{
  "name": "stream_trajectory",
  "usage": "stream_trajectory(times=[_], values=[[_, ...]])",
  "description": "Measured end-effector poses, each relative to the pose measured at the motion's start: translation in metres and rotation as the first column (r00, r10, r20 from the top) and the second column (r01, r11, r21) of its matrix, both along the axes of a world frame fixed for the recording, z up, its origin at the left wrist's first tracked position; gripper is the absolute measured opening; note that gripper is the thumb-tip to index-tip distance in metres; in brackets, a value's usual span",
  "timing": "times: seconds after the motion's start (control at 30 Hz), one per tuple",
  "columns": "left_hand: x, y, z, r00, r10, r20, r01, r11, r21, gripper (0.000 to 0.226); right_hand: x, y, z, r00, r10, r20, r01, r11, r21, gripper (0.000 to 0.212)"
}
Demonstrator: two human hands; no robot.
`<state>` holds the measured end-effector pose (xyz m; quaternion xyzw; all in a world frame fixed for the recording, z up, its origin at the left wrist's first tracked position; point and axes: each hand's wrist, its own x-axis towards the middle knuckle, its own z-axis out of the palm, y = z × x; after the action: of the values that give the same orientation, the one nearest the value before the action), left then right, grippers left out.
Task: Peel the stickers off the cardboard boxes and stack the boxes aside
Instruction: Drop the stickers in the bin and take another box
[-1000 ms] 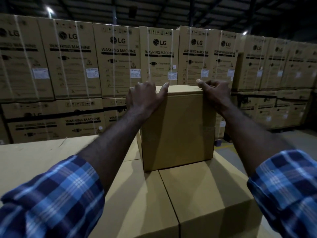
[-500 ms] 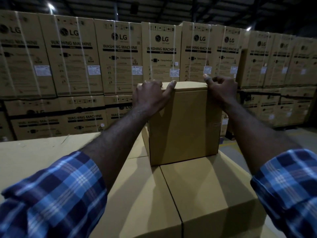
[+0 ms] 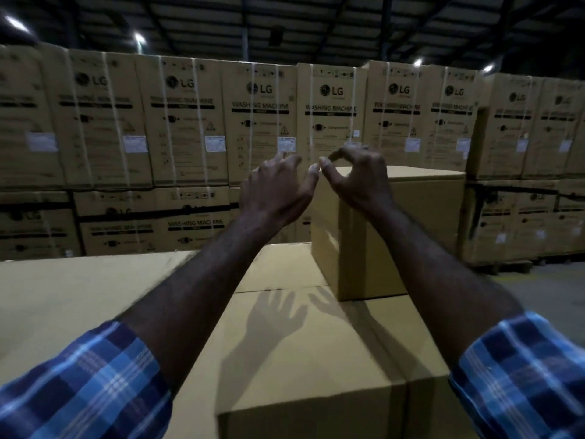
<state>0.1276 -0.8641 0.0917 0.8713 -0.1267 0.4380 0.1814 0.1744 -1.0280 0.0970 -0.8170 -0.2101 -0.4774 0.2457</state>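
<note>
Filling the whole background: a wall of tall cartons (image 3: 186, 122) stacked in two tiers, each printed "LG" and "WASHING MACHINE", bound with pale vertical straps and carrying small white labels (image 3: 215, 143). Above them, a dark roof with a few bright lamps (image 3: 138, 37).

Spreading across the foreground: a low platform of plain brown boxes, with a wide one at left (image 3: 79, 299) and a nearer one at centre (image 3: 316, 359), its top crossed by the shadows of two hands.

Standing upright on that platform, right of centre and toward the back: a smaller plain cardboard box (image 3: 421, 236), turned so that one vertical corner faces the camera. No sticker to be made out on its visible faces.

Reaching forward from the bottom corners: two bare forearms in rolled blue plaid sleeves (image 3: 88, 388), converging near the top left corner of the smaller box.

Left hand (image 3: 278, 191) raised just left of the box, fingers spread and loosely extended, gripping nothing, thumb tip close to the right thumb.

Right hand (image 3: 357, 175) over the box's near top corner, fingers curled downward and thumb bent toward the forefinger in a loose ring; nothing visibly pinched, and contact with the cardboard cannot be told because the hand hides the corner.

Right of the platform: a strip of grey floor (image 3: 544, 289).
</note>
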Motion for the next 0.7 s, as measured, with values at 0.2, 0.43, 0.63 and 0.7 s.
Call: stream_trajectory(times=[0.2,0.43,0.63,0.7], values=[[-0.081,0.141,-0.020,0.987,0.152,-0.054,-0.152,0.988,0.001,0.053,-0.053,0.143,-0.025,0.982,0.182,-0.054,-0.181,0.983,0.025,0.042],[-0.185,0.310,-0.043,0.931,0.345,-0.114,-0.346,0.938,0.015,0.052,-0.132,0.325,-0.041,0.932,0.358,-0.055,-0.357,0.934,0.026,0.036],[-0.258,0.417,-0.052,0.861,0.488,-0.144,-0.491,0.871,0.014,0.051,-0.176,0.450,-0.055,0.860,0.498,-0.113,-0.487,0.866,0.111,0.035],[-0.279,0.451,-0.057,0.830,0.535,-0.160,-0.541,0.841,0.011,0.051,-0.185,0.489,-0.062,0.833,0.534,-0.142,-0.521,0.845,0.121,0.037]])
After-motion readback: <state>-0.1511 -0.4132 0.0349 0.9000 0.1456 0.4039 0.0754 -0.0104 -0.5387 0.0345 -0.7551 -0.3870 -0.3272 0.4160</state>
